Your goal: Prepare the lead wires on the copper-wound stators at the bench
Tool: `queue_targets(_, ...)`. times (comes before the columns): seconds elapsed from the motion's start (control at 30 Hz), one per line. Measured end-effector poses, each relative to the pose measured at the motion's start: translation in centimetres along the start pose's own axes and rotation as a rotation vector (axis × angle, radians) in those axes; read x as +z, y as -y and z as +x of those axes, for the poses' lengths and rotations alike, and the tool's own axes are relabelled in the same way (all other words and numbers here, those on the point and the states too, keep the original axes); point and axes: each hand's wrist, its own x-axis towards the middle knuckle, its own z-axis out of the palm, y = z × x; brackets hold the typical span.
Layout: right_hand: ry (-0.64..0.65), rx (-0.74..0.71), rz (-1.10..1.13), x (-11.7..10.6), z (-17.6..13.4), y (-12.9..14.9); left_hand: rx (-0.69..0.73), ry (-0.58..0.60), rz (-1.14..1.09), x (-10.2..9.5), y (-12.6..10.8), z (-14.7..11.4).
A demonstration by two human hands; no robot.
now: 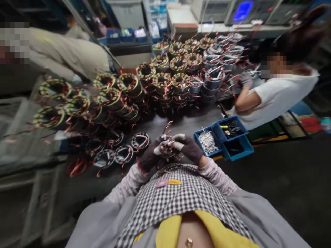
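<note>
Close in front of my checked apron, my left hand [150, 155] and my right hand [190, 148] meet. Both wear dark gloves with pale fingertips. Between them is a wound motor stator [169, 156], mostly covered by the fingers, with copper lead wires [168, 126] sticking up from it. My left fingers are closed around its near-left side. The right thumb and fingers pinch at the wires on top; exactly which wire they grip is too small to make out. Left of my left hand lie several ring-shaped stators [124, 154] with red and white windings.
Stacked stators [162, 81] fill the back of the table [160, 123]. To the right stand blue bins, one with white sleeve pieces [207, 142], another with dark parts [232, 128]. A co-worker in a white shirt [281, 98] works at right; another person's beige sleeve [67, 51] shows at left.
</note>
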Motion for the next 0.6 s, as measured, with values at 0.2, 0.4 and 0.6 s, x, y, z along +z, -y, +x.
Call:
queue_targets(0.2, -0.597, 0.168, -0.597, -11.6, -2.3, -6.3, 0.061, -0.021, 1.022, -1.0, 1.2, -0.6)
queue_targets(0.4, -0.558, 0.425, -0.878, -16.4, -3.9, -9.5, -0.023, 0.237, 1.735, -0.5, 2.2, -1.0)
queue_targets(0.6, -0.645, 0.493, -0.926, -15.4, -3.5, -8.0, -0.129, 0.270, 1.805, 0.4, 0.7, 1.5)
